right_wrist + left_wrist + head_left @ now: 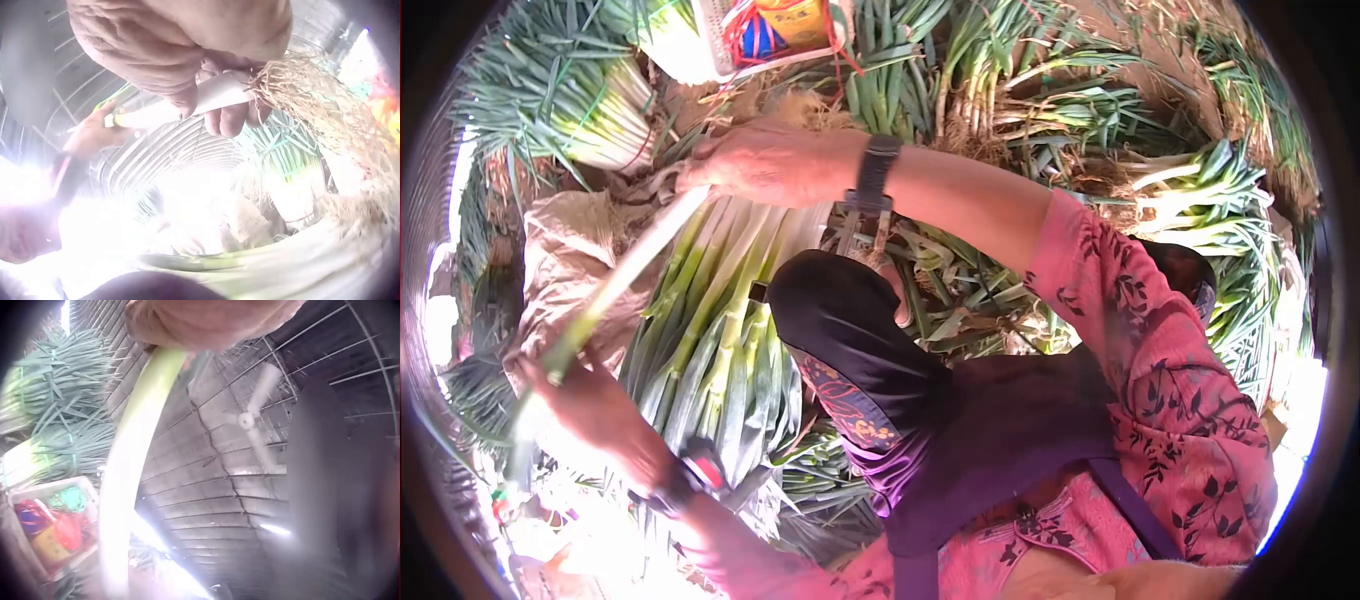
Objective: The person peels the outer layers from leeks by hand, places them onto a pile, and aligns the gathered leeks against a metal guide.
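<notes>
A single long scallion (628,272) is stretched at a slant between both hands, over a laid-out pile of scallions (725,330). My right hand (785,165) grips its white end; the right wrist view shows the fingers curled round the white shank (219,92), just beside the shaggy roots (300,87). Lower left in the head view, my left hand (600,415) holds the stalk's green part. From the left wrist, the pale stalk (134,462) runs up into that hand (212,322), whose fingertips are mostly hidden.
A crumpled tan sack (570,250) lies left of the pile. Behind stand a tied scallion bundle (590,110) and a white crate (725,60) with coloured ties. More loose scallions (1190,200) lie at the right. My bent knee (830,300) is beside the pile.
</notes>
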`<state>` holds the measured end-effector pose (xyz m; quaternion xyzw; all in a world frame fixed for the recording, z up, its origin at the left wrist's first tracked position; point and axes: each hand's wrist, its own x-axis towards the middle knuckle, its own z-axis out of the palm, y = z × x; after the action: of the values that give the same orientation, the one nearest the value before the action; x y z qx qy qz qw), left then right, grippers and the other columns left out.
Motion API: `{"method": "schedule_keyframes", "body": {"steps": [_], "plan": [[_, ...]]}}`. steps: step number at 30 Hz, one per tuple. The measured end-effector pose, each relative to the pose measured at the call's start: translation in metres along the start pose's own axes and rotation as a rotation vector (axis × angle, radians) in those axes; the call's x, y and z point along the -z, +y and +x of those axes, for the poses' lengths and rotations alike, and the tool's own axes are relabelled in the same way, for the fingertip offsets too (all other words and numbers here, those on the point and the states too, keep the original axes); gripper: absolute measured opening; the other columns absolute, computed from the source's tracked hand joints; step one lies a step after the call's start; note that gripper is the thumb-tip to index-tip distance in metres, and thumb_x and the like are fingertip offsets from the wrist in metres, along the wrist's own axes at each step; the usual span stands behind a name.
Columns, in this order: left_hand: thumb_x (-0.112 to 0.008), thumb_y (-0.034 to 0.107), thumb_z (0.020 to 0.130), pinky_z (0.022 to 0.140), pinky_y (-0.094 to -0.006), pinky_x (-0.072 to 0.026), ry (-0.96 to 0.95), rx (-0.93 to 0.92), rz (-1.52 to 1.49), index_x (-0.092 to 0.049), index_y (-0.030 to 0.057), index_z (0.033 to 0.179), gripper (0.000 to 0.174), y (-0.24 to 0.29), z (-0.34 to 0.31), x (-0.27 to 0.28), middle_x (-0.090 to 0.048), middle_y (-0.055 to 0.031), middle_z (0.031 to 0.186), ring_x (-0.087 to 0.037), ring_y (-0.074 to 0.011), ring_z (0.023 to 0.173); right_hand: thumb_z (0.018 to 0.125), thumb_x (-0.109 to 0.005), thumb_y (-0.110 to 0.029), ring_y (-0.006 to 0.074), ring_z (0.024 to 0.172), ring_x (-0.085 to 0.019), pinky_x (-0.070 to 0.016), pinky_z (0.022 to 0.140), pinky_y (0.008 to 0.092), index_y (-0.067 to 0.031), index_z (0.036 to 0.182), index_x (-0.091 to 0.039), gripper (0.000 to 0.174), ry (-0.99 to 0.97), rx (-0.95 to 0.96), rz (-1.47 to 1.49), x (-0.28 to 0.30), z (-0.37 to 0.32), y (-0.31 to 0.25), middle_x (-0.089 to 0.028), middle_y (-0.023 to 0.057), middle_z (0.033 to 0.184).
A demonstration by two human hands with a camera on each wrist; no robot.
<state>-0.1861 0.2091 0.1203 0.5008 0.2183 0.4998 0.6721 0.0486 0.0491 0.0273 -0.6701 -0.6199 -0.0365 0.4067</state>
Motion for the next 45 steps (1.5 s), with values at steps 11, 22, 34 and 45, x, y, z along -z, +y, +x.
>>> {"method": "schedule_keyframes", "body": {"steps": [11, 22, 34, 45], "plan": [[-0.055, 0.026, 0.095, 0.088, -0.0376, -0.0509, -0.508, 0.438, 0.819, -0.063, -0.0009, 0.112, 0.033, -0.021, -0.048, 0.048, -0.068, -0.0126, 0.1, -0.063, -0.0273, 0.101, 0.083, -0.055, -0.003, 0.0245, 0.095, -0.058, -0.0488, 0.088, 0.0387, -0.011, 0.1, -0.062, 0.02, -0.543, -0.02, -0.328, -0.089, -0.023, 0.103, -0.061, 0.006, 0.098], [-0.061, 0.012, 0.085, 0.082, -0.0471, -0.0432, -1.169, -0.241, 1.608, -0.052, -0.003, 0.121, 0.04, -0.117, -0.009, 0.057, -0.051, -0.0195, 0.101, -0.051, -0.0385, 0.095, 0.079, -0.053, -0.003, 0.0306, 0.103, -0.057, -0.0463, 0.091, 0.0385, -0.0022, 0.099, -0.058, 0.02, -0.138, -0.135, -0.187, -0.097, -0.059, 0.093, -0.059, 0.0153, 0.106], [-0.061, 0.054, 0.08, 0.113, -0.0574, -0.0104, -1.378, -0.327, 1.675, -0.023, 0.0001, 0.145, 0.093, -0.139, -0.019, 0.083, -0.014, -0.0232, 0.153, -0.015, -0.0402, 0.141, 0.085, -0.048, -0.002, 0.0365, 0.108, -0.054, -0.0431, 0.096, 0.0433, -0.0051, 0.114, -0.055, 0.031, -0.031, -0.1, -0.022, -0.113, -0.105, 0.102, -0.058, 0.0182, 0.11], [-0.046, 0.051, 0.09, 0.11, -0.0503, -0.0204, -1.445, -0.362, 1.657, -0.021, -0.0006, 0.146, 0.08, -0.143, -0.017, 0.083, -0.024, -0.022, 0.15, -0.025, -0.0393, 0.138, 0.091, -0.05, -0.011, 0.0353, 0.093, -0.06, -0.0483, 0.08, 0.0403, -0.0031, 0.107, -0.06, 0.02, 0.462, -0.41, 0.478, -0.09, -0.15, 0.079, -0.062, 0.0171, 0.099]]}}
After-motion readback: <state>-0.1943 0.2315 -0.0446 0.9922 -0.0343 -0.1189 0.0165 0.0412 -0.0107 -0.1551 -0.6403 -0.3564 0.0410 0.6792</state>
